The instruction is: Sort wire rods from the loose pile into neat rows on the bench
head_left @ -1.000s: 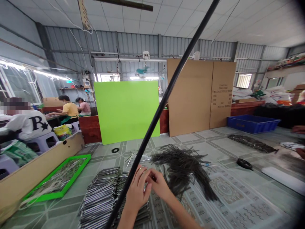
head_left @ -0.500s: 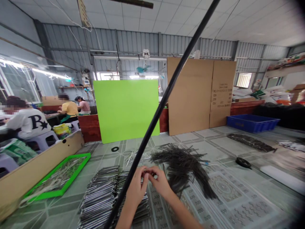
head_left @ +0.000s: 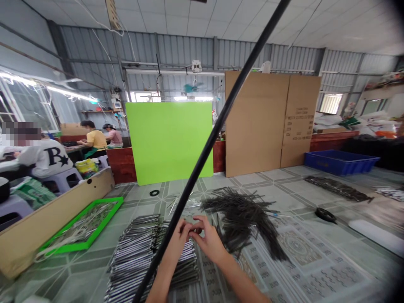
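Observation:
My left hand [head_left: 177,237] and my right hand [head_left: 206,239] meet fingertip to fingertip at the lower middle. The fingers of both are pinched together; whatever they hold is too small to make out. Bundles of thin dark metallic rods [head_left: 134,252] lie in rows beneath and left of my left hand. Right of my right hand, a loose heap of thin black strips [head_left: 240,214] spreads over the tiled floor [head_left: 296,193]. A long black pole [head_left: 210,145] slants across the view, passing in front of my left forearm.
A green tray [head_left: 91,240] with pale strands lies at left beside a wooden board [head_left: 75,202]. Behind stand a green panel [head_left: 170,141] and cardboard sheets [head_left: 255,126]. A blue bin [head_left: 341,162] and black ring [head_left: 325,214] are at right. Several people sit at far left.
The camera view has shifted a little. My hands stay together, with my left hand slightly further left and my right index finger lifted and more extended.

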Tool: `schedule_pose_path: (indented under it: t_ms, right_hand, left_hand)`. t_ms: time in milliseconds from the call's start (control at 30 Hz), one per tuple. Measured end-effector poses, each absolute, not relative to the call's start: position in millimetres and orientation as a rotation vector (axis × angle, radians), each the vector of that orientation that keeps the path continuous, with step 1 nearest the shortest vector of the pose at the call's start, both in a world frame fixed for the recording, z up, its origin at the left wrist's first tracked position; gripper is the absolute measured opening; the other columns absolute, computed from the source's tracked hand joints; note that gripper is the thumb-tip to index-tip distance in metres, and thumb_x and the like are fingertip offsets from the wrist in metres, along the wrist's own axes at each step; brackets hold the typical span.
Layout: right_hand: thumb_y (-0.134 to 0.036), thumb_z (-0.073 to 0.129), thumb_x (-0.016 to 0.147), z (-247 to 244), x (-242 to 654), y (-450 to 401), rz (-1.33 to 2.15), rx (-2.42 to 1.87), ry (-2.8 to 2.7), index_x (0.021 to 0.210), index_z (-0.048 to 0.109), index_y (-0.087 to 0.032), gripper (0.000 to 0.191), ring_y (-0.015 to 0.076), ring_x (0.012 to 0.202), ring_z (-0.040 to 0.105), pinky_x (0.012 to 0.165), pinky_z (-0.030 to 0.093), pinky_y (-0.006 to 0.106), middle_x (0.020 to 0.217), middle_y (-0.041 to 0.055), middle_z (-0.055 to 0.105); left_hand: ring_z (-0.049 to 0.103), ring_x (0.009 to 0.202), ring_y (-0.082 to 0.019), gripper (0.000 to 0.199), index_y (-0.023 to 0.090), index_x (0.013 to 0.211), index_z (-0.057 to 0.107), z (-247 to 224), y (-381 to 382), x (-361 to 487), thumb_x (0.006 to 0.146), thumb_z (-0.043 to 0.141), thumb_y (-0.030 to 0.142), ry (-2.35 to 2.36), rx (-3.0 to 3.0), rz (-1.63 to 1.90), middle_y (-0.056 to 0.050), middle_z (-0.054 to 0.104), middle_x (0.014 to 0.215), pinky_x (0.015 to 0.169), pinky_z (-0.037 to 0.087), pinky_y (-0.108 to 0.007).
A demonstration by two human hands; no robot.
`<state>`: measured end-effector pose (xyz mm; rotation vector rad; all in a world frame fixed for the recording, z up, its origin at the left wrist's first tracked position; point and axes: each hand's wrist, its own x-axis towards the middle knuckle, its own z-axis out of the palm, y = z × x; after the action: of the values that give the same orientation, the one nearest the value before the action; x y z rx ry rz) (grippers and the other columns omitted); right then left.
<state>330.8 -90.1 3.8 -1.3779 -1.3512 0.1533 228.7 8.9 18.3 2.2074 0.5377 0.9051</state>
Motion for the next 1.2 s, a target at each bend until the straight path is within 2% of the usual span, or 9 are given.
schedule_pose_path:
  t_ms: [133, 267, 433, 567, 800, 900, 967, 1067, 1200]
  right_hand:
    - [-0.019, 0.054, 0.082, 3.7, 326.7, -91.4, 0.179, -1.37, -1.422, 0.115, 0.038, -0.022, 0.037, 0.0153, 0.085, 0.063, 0.08, 0.047, 0.032, 0.09, 0.0025, 0.067]
    - [-0.018, 0.053, 0.082, -2.7, 322.0, -88.6, 0.232, -1.35, -1.457, 0.116, 0.037, -0.022, 0.038, 0.015, 0.084, 0.063, 0.078, 0.048, 0.031, 0.09, 0.0024, 0.067]
    - [-0.017, 0.054, 0.081, -5.7, 317.9, -85.8, 0.232, -1.36, -1.434, 0.117, 0.038, -0.022, 0.04, 0.0154, 0.087, 0.061, 0.079, 0.047, 0.032, 0.091, 0.0029, 0.065]
    - [-0.017, 0.058, 0.078, -3.5, 318.1, -87.6, 0.192, -1.462, -1.483, 0.115, 0.044, -0.022, 0.039, 0.0174, 0.088, 0.06, 0.079, 0.047, 0.032, 0.093, 0.0041, 0.064]
    - [-0.025, 0.054, 0.082, -7.9, 327.3, -84.3, 0.109, -1.621, -1.456, 0.097, 0.058, -0.02, 0.016, 0.0184, 0.083, 0.06, 0.075, 0.046, 0.031, 0.087, 0.0046, 0.066]
    - [-0.024, 0.053, 0.083, -13.6, 330.2, -80.2, 0.067, -1.636, -1.427, 0.091, 0.061, -0.019, 0.012, 0.0178, 0.082, 0.06, 0.074, 0.045, 0.03, 0.085, 0.0044, 0.066]
    - [-0.023, 0.053, 0.083, -16.5, 330.7, -78.7, 0.043, -1.65, -1.429, 0.089, 0.062, -0.019, 0.012, 0.0178, 0.082, 0.059, 0.074, 0.045, 0.03, 0.084, 0.0044, 0.065]
    - [-0.021, 0.052, 0.084, -18.5, 330.2, -78.1, 0.007, -1.662, -1.449, 0.086, 0.063, -0.019, 0.011, 0.0181, 0.082, 0.057, 0.074, 0.044, 0.03, 0.082, 0.0037, 0.065]
    - [-0.021, 0.053, 0.084, -18.4, 329.8, -77.5, -0.049, -1.671, -1.48, 0.084, 0.064, -0.019, 0.011, 0.0187, 0.083, 0.055, 0.076, 0.043, 0.031, 0.081, 0.0036, 0.065]
  left_hand:
    - [0.047, 0.042, -0.012, 0.038, 0.018, 0.056, 0.053, 20.6, 10.4, 227.2, 0.081, 0.04, 0.045, 0.568, 2.174, 0.864, 0.003, 0.047, 0.04, 0.049, 0.037, -0.023]
    - [0.049, 0.045, -0.013, 0.04, 0.018, 0.051, 0.053, 18.9, 11.9, 225.7, 0.08, 0.035, 0.038, 0.581, 2.252, 1.016, 0.0, 0.049, 0.043, 0.05, 0.037, -0.023]
    - [0.047, 0.042, -0.012, 0.04, 0.018, 0.048, 0.049, 12.7, 15.6, 225.3, 0.081, 0.032, 0.033, 0.681, 2.292, 1.138, 0.0, 0.047, 0.041, 0.048, 0.034, -0.023]
    - [0.045, 0.041, -0.012, 0.041, 0.019, 0.045, 0.043, 8.2, 22.0, 224.2, 0.08, 0.032, 0.036, 0.722, 2.237, 1.192, 0.0, 0.046, 0.039, 0.047, 0.031, -0.023]
    - [0.047, 0.042, -0.013, 0.05, 0.02, 0.045, 0.041, 4.1, 49.0, 212.9, 0.086, 0.026, 0.045, 0.996, 1.907, 1.345, 0.0, 0.045, 0.037, 0.047, 0.033, -0.023]
    - [0.05, 0.045, -0.014, 0.054, 0.02, 0.043, 0.042, 8.6, 55.4, 207.5, 0.088, 0.023, 0.043, 1.08, 1.999, 1.336, -0.003, 0.05, 0.04, 0.051, 0.034, -0.023]
    - [0.053, 0.05, -0.015, 0.054, 0.018, 0.046, 0.05, 13.6, 56.2, 203.9, 0.089, 0.024, 0.041, 1.125, 2.2, 1.233, -0.005, 0.056, 0.046, 0.054, 0.033, -0.024]
    - [0.059, 0.061, -0.018, 0.049, 0.018, 0.066, 0.064, 21.1, 55.2, 198.7, 0.09, 0.028, 0.039, 1.238, 2.435, 0.994, -0.008, 0.065, 0.061, 0.057, 0.032, -0.024]
    - [0.062, 0.072, -0.021, 0.048, 0.019, 0.083, 0.068, 25.9, 54.4, 195.5, 0.092, 0.025, 0.038, 1.329, 2.45, 0.864, -0.01, 0.069, 0.073, 0.06, 0.033, -0.025]
